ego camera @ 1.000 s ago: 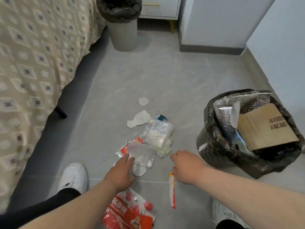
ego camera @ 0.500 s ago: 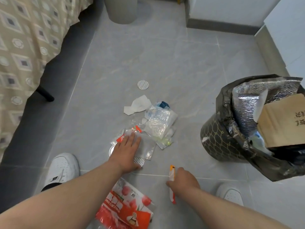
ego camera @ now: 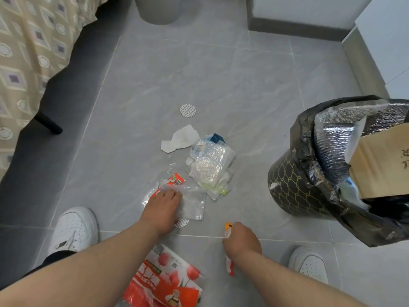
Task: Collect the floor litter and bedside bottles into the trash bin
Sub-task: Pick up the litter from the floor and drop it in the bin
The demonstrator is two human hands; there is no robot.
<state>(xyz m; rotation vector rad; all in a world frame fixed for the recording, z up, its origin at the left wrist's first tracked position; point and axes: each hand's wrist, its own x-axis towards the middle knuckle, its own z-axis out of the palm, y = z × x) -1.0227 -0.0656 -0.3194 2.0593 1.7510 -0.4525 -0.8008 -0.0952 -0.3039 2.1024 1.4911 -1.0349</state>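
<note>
The top edge cuts off a grey bin (ego camera: 157,9). The left hand (ego camera: 162,210) hides most of a foil seal (ego camera: 182,224); the right hand (ego camera: 242,240) covers an orange wrapper's (ego camera: 228,227) middle.

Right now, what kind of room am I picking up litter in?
Most likely a bedroom: a bed with a patterned cover on the left, a tiled floor and a lined trash bin.

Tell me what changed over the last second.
The right hand pulled back toward the body to the narrow wrapper and now grips it. The left hand slid forward onto the clear plastic bag and curls into it. The tissue, red snack bag and trash bin stayed put.
</note>
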